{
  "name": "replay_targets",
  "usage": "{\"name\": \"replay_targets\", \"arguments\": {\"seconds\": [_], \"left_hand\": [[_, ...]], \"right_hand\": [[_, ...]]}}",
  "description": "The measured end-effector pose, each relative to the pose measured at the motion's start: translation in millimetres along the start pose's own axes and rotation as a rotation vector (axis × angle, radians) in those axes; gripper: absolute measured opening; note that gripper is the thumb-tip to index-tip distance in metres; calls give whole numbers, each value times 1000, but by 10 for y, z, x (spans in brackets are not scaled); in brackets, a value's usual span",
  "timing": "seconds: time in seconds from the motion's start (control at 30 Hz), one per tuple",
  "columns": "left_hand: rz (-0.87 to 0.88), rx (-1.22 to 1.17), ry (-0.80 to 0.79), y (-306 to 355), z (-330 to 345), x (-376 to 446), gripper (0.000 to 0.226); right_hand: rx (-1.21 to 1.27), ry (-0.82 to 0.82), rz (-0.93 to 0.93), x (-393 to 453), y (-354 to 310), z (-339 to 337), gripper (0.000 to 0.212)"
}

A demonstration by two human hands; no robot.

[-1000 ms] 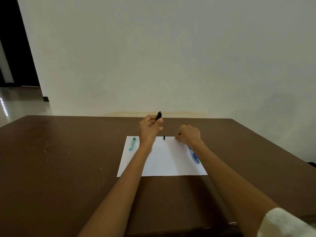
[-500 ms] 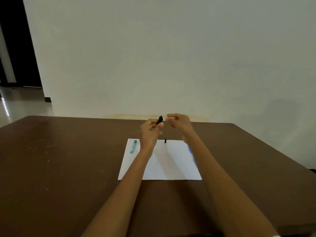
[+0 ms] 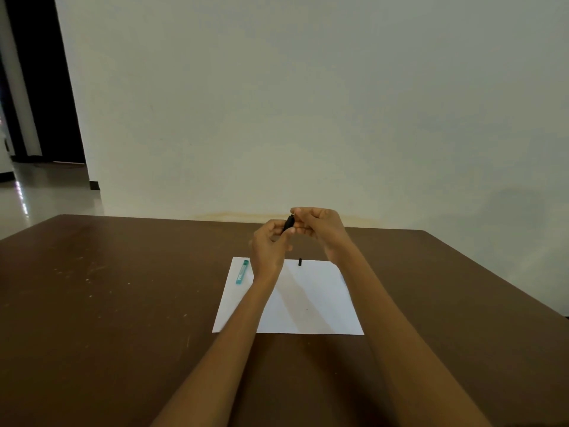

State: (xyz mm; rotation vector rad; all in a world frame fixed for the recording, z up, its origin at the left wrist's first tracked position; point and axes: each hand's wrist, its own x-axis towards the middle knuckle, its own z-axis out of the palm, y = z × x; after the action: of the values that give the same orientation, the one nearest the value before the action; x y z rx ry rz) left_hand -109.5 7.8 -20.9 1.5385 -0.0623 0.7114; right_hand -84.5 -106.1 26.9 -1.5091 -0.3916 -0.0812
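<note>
Left hand: The left hand [image 3: 269, 245] is raised above the table, its fingers curled round the lower part of a slim black object [image 3: 288, 223], which it grips near the fingertips.
Right hand: The right hand [image 3: 320, 226] meets the left at the same height, fingers bent, thumb and fingertips pinching the object's upper end. The knuckles of the two hands are just beside each other.
Black object: It is held between both hands, tilted with its top leaning toward the right hand. Only a short dark stretch shows between the fingers, too small to tell what kind of tool it is.
Paper: A white sheet [image 3: 308, 303] lies flat on the table below the hands and nearer the person, with both forearms crossing over it.
Small black piece: A tiny dark piece [image 3: 300, 261] sits at the sheet's far edge, below the hands and between the two wrists, apart from both.
Teal case: A narrow teal case [image 3: 242, 272] lies on the sheet's far corner, just outside the left wrist and clear of it.
Table: The brown tabletop [image 3: 107, 303], scuffed with pale marks, spreads well beyond both arms.
Backdrop: A plain pale wall [image 3: 308, 103] rises beyond the hands. Far out past the left hand, a dark doorway [image 3: 40, 87] opens above a glossy floor [image 3: 46, 192].
</note>
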Motion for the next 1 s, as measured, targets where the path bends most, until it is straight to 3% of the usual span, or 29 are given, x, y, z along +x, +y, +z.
{"name": "replay_targets", "arguments": {"seconds": [0.3,0.73,0.9,1.0], "left_hand": [[65,86,42,-32,5,10,9],[22,70,75,-48,-4,-3,12],[-3,11,83,-6,-20,0,6],[-47,-40,95,2,-36,5,6]], "right_hand": [[-3,15,-12,-26,4,45,16],[-443,3,-94,18,-64,19,21],[-261,60,-80,17,59,-21,23],[-573,116,-28,23,247,-52,20]]}}
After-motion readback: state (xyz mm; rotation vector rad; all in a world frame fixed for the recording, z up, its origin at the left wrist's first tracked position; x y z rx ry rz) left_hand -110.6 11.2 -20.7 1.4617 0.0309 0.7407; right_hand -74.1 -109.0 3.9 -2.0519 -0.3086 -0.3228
